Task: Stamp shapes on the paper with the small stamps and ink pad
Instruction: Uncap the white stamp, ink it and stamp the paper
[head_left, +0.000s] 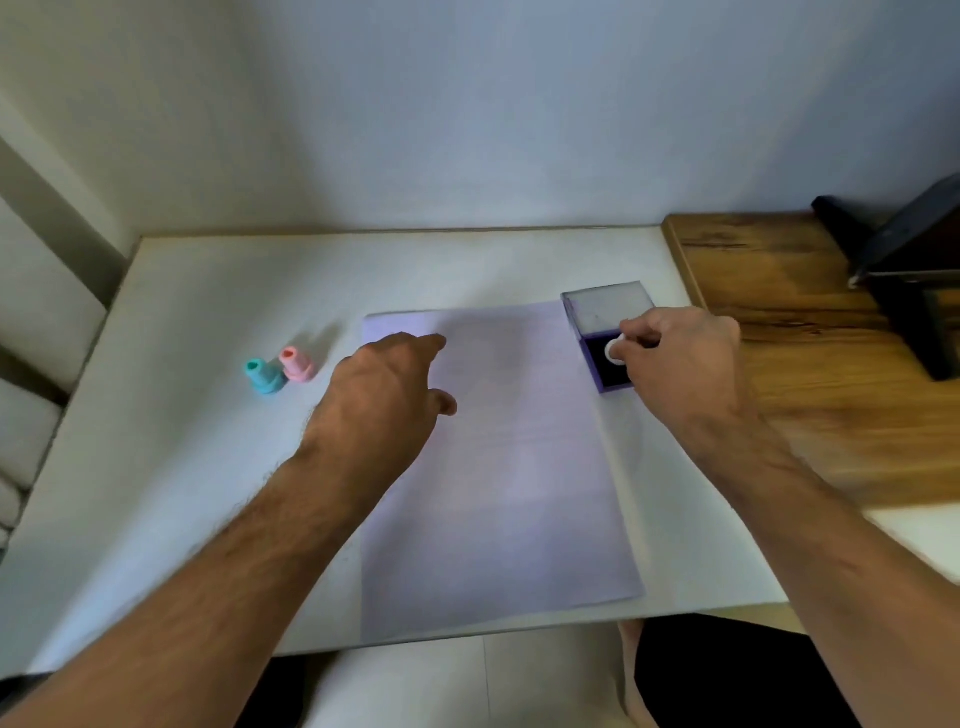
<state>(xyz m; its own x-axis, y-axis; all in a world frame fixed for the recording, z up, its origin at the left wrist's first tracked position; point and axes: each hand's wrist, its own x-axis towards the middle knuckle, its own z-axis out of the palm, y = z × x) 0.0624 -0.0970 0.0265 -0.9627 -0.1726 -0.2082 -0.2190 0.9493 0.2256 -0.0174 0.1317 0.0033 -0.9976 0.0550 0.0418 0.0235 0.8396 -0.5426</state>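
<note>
Two hands: R hand (675, 353) fingers clamped on white stamp (614, 351) over ink pad (605, 338); L hand (384, 395) fingers apart, above paper (519, 493).

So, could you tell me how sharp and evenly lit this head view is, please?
Head view: soft throughout, motion blur on the left hand and the wooden desk; wide-angle bending at the edges; a mild bluish cast on the paper; no glare.

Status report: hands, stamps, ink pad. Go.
Right hand holding white stamp on ink pad. Left hand open over paper. Teal stamp, pink stamp idle, left. Nothing blocking.
</note>
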